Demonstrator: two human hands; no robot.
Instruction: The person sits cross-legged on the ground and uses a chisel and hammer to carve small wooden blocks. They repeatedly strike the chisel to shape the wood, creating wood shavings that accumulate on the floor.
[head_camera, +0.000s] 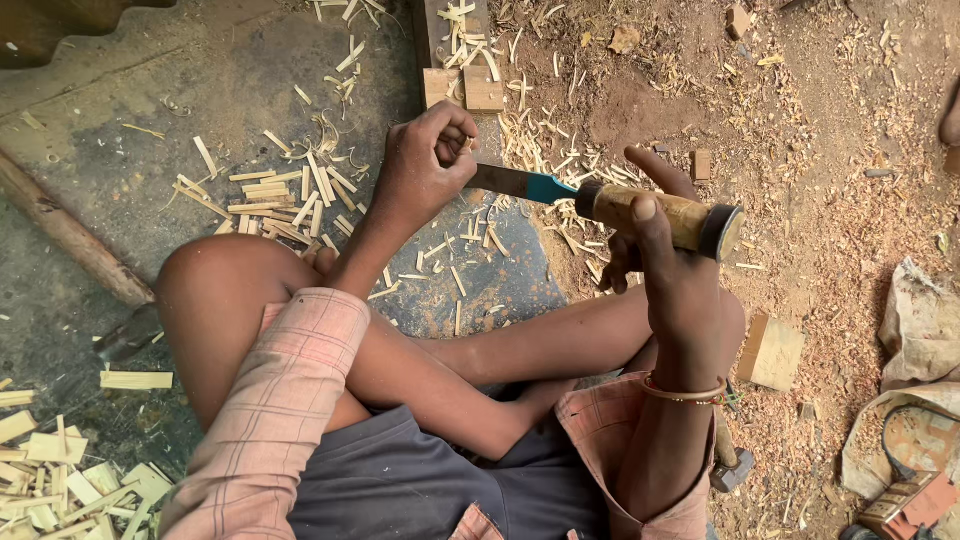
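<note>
I sit cross-legged on the ground. My right hand (668, 262) grips the wooden handle of a chisel (655, 215), index finger stretched out above it. The chisel's flat metal blade (512, 182), teal near the handle, points left toward my left hand (422, 168). My left hand is curled shut right at the blade's tip, fingers folded around something small that I cannot make out. Both hands hover above a dark slab (230, 90) strewn with pale wood chips (285, 195).
A wooden block (470, 88) lies beyond my left hand. A log (65, 235) lies at left. Cut wood pieces (60, 475) pile at bottom left. A hammer head (735, 468) sits by my right elbow, a wood block (772, 352) and sacks (915, 330) at right.
</note>
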